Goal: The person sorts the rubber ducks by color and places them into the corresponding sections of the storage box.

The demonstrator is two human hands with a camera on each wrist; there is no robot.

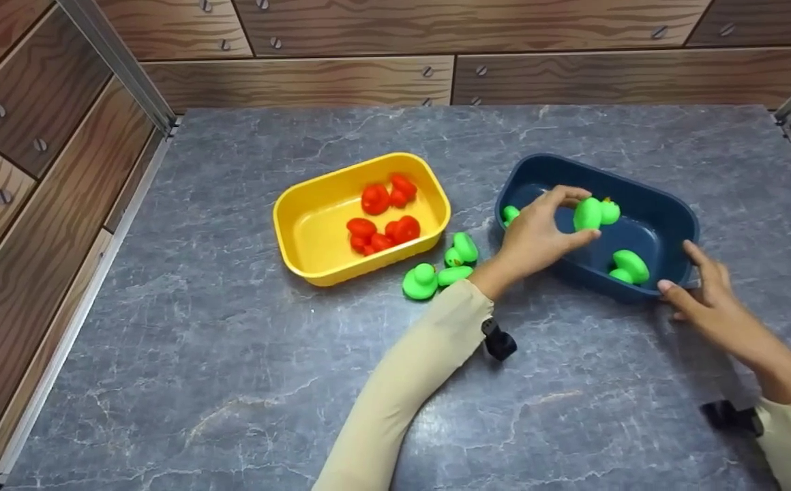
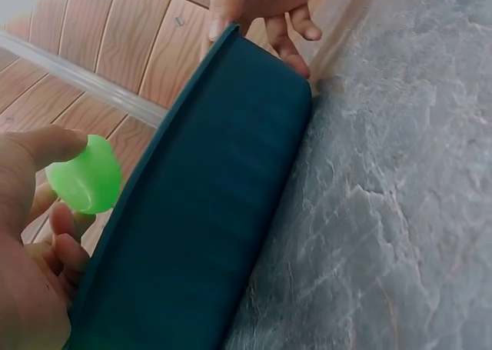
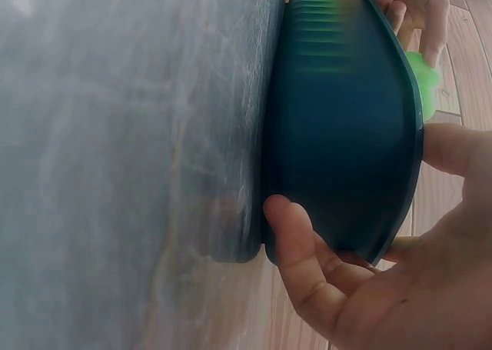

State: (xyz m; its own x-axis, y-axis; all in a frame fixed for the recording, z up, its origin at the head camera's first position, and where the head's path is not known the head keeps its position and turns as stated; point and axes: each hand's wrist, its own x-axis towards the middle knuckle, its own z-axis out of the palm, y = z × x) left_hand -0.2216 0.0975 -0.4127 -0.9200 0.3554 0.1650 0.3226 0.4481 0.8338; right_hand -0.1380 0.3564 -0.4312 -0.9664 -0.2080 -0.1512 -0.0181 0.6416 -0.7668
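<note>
My left hand (image 1: pixel 539 228) pinches a green rubber duck (image 1: pixel 588 215) between thumb and fingers, above the dark blue bin (image 1: pixel 661 187). In the left wrist view this duck (image 2: pixel 91 177) shows beside the bin's rim. At the bin's near right corner, my right hand (image 1: pixel 716 307) grips the end, thumb at the rim and fingers against the outer wall. Inside the bin lie another green duck (image 1: pixel 631 264) and, partly hidden by the left hand, a further one (image 1: pixel 510 215) at the left end.
A yellow bin (image 1: pixel 300 256) with several red ducks (image 1: pixel 375 199) stands left of the blue one. Between the bins, three green ducks (image 1: pixel 421 283) lie on the grey marbled table (image 1: pixel 232 382), close to my left forearm. Wood-patterned walls (image 1: pixel 341 82) border the table.
</note>
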